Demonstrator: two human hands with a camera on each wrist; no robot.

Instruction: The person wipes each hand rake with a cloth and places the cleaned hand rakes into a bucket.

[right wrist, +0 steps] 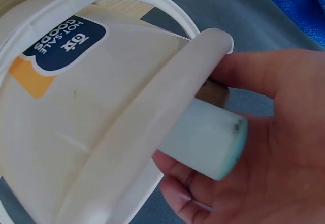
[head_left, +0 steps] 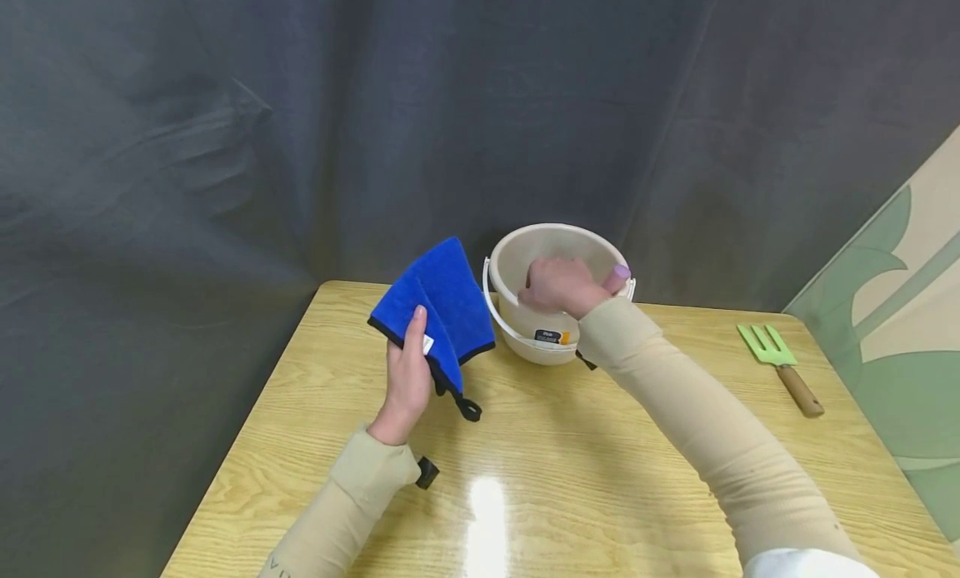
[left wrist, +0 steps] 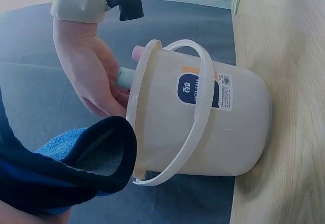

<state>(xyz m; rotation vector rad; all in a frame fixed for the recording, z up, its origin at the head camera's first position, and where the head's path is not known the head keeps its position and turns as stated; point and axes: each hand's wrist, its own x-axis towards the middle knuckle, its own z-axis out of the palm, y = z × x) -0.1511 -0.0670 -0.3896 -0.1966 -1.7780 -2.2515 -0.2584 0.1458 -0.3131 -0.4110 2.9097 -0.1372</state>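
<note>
My left hand (head_left: 409, 384) grips a folded blue cloth (head_left: 457, 299) with black edging, a white tag and a black hanging loop, thumb laid on top. It is held in the air left of a cream bucket (head_left: 517, 324) that stands upright. My right hand (head_left: 558, 285) reaches over the bucket's rim, its fingers curled and partly hidden inside. Between thumb and fingers shows the end of a brown wooden handle (right wrist: 214, 93); the rest of that tool is hidden. Against the palm side stands a pale green cylindrical handle end (right wrist: 208, 137). A pink handle (head_left: 617, 278) sticks up nearby.
The bucket's white handle (left wrist: 198, 117) hangs down at its front. A green slotted spatula (head_left: 768, 345) with a wooden handle lies at the right of the wooden table (head_left: 585, 478). A dark curtain (head_left: 480, 128) hangs behind, and a leaf-patterned panel (head_left: 900, 311) stands at the right.
</note>
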